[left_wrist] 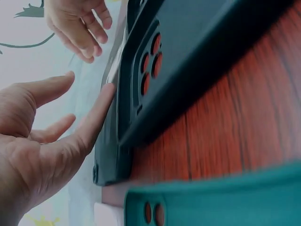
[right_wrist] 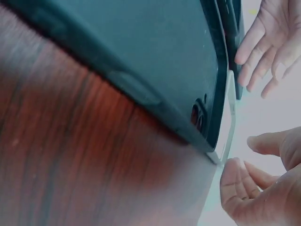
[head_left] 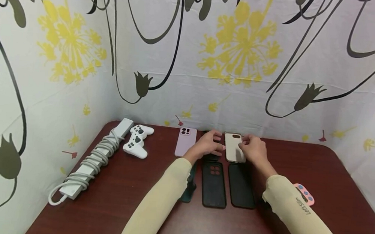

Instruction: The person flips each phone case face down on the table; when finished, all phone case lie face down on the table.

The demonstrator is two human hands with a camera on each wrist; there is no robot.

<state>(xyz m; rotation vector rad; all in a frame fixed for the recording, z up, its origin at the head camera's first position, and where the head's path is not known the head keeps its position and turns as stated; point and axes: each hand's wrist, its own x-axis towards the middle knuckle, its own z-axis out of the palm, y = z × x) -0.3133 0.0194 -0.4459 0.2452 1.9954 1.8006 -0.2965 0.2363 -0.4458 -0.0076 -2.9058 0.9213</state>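
In the nearer row on the worktop [head_left: 156, 197], about midway between its near and far edges, lie a teal case [head_left: 187, 194], partly hidden by the left sleeve [head_left: 157, 200], then two black cases [head_left: 214, 191] side by side. Their long sides run nearly parallel, probably so that each can be seen and reached singly. Towards the right edge, a pink case [head_left: 306, 194] shows past the right sleeve [head_left: 303, 215].

The power strip [head_left: 105, 145] lies along the left edge, its cord wound round it, presumably to keep the length together; a controller [head_left: 136, 141] sits just beside it, near the far left corner.

Close to the far edge are a lilac case [head_left: 184, 147], a dark case [head_left: 211, 157] mostly covered by the left hand [head_left: 207, 144], and a cream case [head_left: 233, 149]. The left hand has its fingers spread, gripping nothing. The right hand [head_left: 254, 150] is loosely bent at the cream case's right side, thumb apart from the fingers, pinching nothing; perhaps it steadies or squares that edge. Whether its fingertips touch, I cannot tell.
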